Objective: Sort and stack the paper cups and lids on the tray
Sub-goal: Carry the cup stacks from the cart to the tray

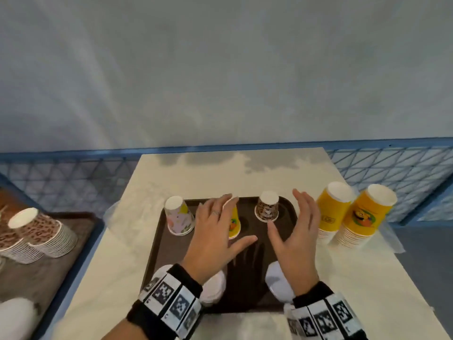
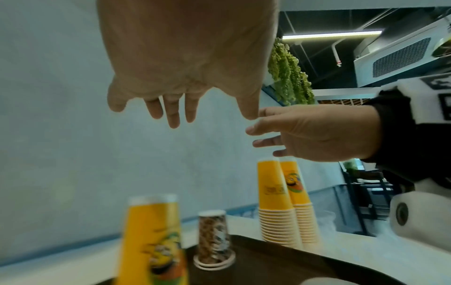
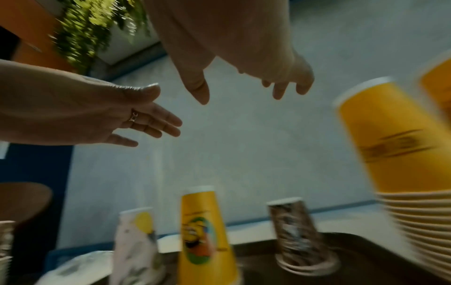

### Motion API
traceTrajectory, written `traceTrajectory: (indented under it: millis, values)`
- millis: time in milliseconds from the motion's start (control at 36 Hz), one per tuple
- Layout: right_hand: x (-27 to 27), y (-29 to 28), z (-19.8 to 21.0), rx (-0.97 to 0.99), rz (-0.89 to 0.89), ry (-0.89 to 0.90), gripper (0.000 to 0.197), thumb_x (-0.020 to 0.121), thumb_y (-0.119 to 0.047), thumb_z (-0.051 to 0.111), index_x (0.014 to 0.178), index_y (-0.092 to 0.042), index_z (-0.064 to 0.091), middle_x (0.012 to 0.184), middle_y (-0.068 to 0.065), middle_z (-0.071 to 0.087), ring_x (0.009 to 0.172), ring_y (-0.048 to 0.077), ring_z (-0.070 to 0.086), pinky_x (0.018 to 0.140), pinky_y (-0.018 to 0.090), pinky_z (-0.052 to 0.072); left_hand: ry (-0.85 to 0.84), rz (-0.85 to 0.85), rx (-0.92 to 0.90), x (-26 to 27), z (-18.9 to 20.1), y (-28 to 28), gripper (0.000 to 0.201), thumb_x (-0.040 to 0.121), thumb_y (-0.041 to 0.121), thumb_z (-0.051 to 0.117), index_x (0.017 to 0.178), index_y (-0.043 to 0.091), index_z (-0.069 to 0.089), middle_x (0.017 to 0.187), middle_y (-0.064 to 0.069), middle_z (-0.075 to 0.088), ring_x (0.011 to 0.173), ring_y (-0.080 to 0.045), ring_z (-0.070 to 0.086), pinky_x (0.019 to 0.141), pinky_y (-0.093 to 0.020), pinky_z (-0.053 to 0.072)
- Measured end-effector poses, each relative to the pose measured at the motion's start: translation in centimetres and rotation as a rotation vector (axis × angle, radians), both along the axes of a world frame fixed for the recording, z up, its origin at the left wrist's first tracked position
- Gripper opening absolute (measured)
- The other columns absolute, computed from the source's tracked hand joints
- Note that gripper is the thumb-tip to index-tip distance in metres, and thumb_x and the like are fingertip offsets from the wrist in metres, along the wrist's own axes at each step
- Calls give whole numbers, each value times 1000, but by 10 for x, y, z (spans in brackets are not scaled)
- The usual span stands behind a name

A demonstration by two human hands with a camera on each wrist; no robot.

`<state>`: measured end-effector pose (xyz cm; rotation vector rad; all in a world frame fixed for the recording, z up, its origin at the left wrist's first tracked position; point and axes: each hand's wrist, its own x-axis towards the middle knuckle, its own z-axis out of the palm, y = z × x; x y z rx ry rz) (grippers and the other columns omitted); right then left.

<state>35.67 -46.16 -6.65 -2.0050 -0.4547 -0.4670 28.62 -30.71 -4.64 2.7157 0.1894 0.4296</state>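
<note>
A dark brown tray (image 1: 247, 278) lies on the white table. Three upside-down cups stand along its far side: a pink patterned cup (image 1: 178, 215), a yellow cup (image 1: 234, 223) partly behind my left hand, and a leopard-print cup (image 1: 267, 206). White lids (image 1: 214, 288) lie under my left wrist, and more white lids (image 1: 278, 280) under my right wrist. My left hand (image 1: 217, 231) hovers open above the yellow cup (image 2: 152, 243). My right hand (image 1: 295, 231) hovers open just right of the leopard-print cup (image 3: 296, 233). Neither hand holds anything.
Two tall stacks of yellow cups (image 1: 348, 214) stand on the table right of the tray. A second tray (image 1: 49, 261) at the left carries stacks of leopard-print cups (image 1: 36, 234). A blue mesh fence (image 1: 392, 173) runs behind the table.
</note>
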Motion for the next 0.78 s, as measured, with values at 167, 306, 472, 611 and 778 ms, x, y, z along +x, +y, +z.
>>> traceTrajectory:
  millis: [167, 306, 472, 611, 778]
  values:
    - [-35, 101, 25, -124, 279, 2, 72, 79, -27, 69, 140, -27, 30, 146, 5, 27, 136, 21, 29, 111, 40, 27, -43, 284, 163, -57, 32, 87, 80, 79, 71, 30, 134, 16, 48, 144, -6, 46, 136, -32, 37, 108, -59, 28]
    - [-73, 192, 36, -366, 500, 53, 77, 82, -34, 64, 145, -33, 20, 153, 2, 14, 142, 22, 17, 117, 42, 19, 98, 538, 303, -110, 40, 169, 76, 80, 65, 39, 127, 8, 56, 137, -15, 53, 130, -40, 46, 97, -65, 37]
    - [-107, 290, 31, -582, 660, 8, 79, 85, -37, 60, 147, -31, 12, 156, 7, 8, 145, 26, 7, 118, 45, 13, 278, 792, 161, -166, 32, 255, 82, 87, 53, 52, 149, 12, 18, 159, -10, 12, 147, -32, 6, 115, -56, 13]
    - [-126, 357, 20, -697, 706, -11, 81, 86, -39, 60, 148, -29, 10, 157, 7, 5, 146, 26, 4, 118, 48, 11, 418, 858, 178, -200, 15, 320, 94, 84, 53, 57, 150, 7, 8, 159, -13, 5, 147, -34, 3, 117, -57, 16]
    - [-142, 425, -2, -787, 711, 38, 88, 81, -40, 67, 148, -29, 11, 157, 9, 6, 146, 28, 6, 117, 50, 15, 423, 894, 96, -214, 3, 376, 100, 83, 50, 61, 150, 8, 0, 160, -13, -4, 147, -35, -4, 117, -54, 18]
